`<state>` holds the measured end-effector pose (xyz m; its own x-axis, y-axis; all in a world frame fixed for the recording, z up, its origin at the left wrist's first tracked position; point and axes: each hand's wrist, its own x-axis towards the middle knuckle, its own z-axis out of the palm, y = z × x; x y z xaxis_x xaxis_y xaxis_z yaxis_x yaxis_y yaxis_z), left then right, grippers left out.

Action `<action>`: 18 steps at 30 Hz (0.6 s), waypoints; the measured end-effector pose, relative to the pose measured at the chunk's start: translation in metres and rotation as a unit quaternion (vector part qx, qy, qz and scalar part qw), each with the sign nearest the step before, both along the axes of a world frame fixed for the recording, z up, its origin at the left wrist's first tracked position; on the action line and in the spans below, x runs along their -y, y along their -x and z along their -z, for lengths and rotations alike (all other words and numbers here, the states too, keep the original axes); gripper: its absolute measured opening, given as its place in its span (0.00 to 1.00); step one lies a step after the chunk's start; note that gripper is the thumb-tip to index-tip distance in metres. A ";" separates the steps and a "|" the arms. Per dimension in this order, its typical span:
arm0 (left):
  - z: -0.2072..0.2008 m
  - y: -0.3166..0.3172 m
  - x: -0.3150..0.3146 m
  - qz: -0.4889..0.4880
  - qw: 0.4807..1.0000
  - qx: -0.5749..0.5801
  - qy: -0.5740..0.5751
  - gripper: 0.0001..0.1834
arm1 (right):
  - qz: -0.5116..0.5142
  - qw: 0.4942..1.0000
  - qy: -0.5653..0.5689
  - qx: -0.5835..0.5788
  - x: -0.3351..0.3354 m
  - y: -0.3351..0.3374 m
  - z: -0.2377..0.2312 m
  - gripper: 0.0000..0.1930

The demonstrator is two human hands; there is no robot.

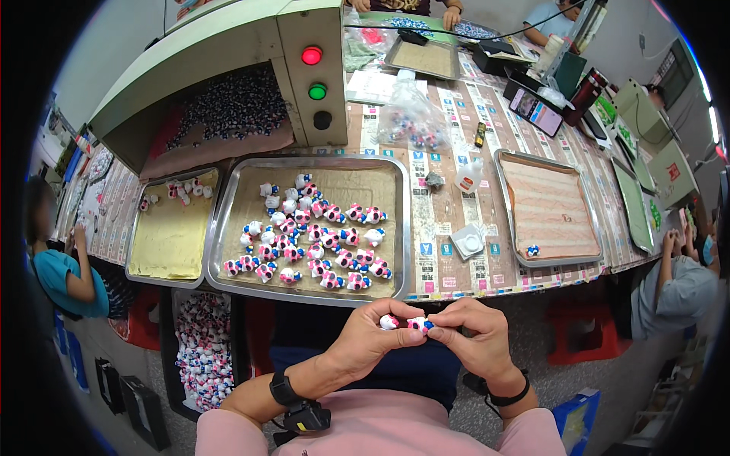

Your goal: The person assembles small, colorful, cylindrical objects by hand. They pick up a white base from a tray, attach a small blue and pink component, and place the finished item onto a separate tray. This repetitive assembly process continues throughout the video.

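Observation:
Close in front of my body, over the table's near edge, my left hand [370, 334] pinches a small white and pink toy figure [417, 324] with dark eye patches. A second white piece with some pink [388, 322] shows between the fingers of the same hand. My right hand [477, 334] is closed on the blue end [429, 325] of the figure; whether this is a separate part I cannot tell. The nearest tray [403, 228] holds many similar white, pink and blue figures [329, 238], mostly lying down.
Left of the tray stands a smaller yellow-lined tray [166, 243]; at right, a pink-lined tray [547, 205] holds one figure. A machine [319, 23] with lit buttons stands behind. Below lies a bin [204, 357] of figures. A bottle [468, 176] stands mid-table. Co-workers sit around.

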<state>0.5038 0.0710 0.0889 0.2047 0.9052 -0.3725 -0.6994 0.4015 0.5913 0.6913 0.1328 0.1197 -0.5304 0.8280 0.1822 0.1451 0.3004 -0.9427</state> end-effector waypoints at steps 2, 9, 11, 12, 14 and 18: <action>0.000 0.000 0.000 0.000 1.000 -0.009 0.000 0.14 | -0.012 1.000 -0.006 0.001 -0.002 -0.001 0.001 0.10; -0.009 0.008 0.002 0.028 0.994 -0.108 0.001 0.14 | -0.052 0.997 0.050 -0.015 -0.004 -0.002 0.002 0.11; -0.020 0.016 0.002 0.038 0.986 -0.160 -0.009 0.15 | -0.071 0.995 0.064 -0.019 -0.004 0.001 -0.001 0.12; -0.025 0.023 0.004 0.040 0.981 -0.187 -0.022 0.15 | -0.082 0.995 0.054 -0.014 -0.004 0.003 -0.005 0.12; -0.030 0.040 0.008 0.014 0.964 -0.264 -0.022 0.12 | -0.075 0.997 0.020 0.006 -0.006 0.005 -0.008 0.12; -0.032 0.092 0.010 -0.063 0.854 -0.512 -0.068 0.13 | 0.013 0.996 -0.071 0.049 -0.020 -0.013 -0.006 0.10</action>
